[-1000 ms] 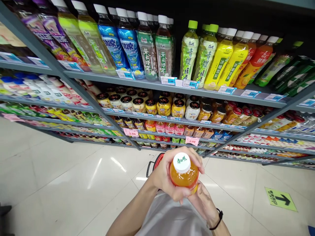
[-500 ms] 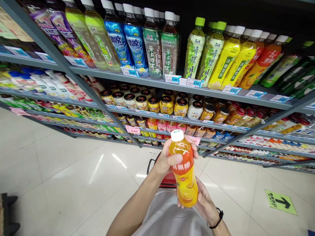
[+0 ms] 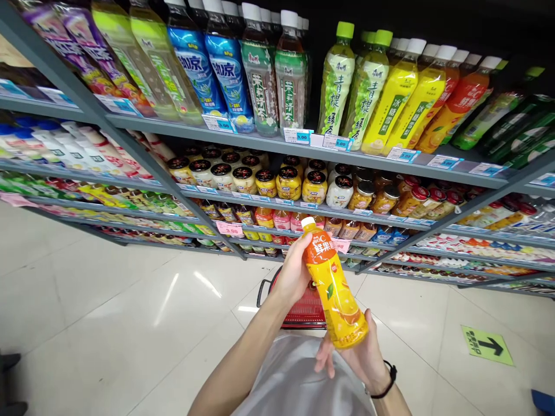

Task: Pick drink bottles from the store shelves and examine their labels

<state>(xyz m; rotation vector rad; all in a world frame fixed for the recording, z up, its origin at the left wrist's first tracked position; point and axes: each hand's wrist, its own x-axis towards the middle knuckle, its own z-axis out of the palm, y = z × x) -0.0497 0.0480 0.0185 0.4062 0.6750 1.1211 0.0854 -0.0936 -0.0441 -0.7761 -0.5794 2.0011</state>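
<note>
Orange-and-yellow plastic juice bottle [image 3: 333, 286] with a white screw cap [image 3: 308, 222] is what we find in the head view, tilted with its cap toward the shelves and held above a red plastic shopping basket [image 3: 303, 306]. Our left hand [image 3: 292, 271] is closed around the bottle's upper half, its fingers wrapped behind it. Our right hand [image 3: 351, 352] lies open beneath the lower end, its thumb [image 3: 368, 318] against the base, with a black wristband [image 3: 387, 381] on that wrist. Beyond stand grey metal shelves [image 3: 303, 144] holding green-capped tea bottles [image 3: 337, 81], yellow-labelled drink bottles [image 3: 401, 98] and round glass jars [image 3: 288, 184], with price tags along the edges. Glossy white floor tiles [image 3: 87, 300] spread below, and a green arrow sticker [image 3: 488, 345] lies on them to our right.
</note>
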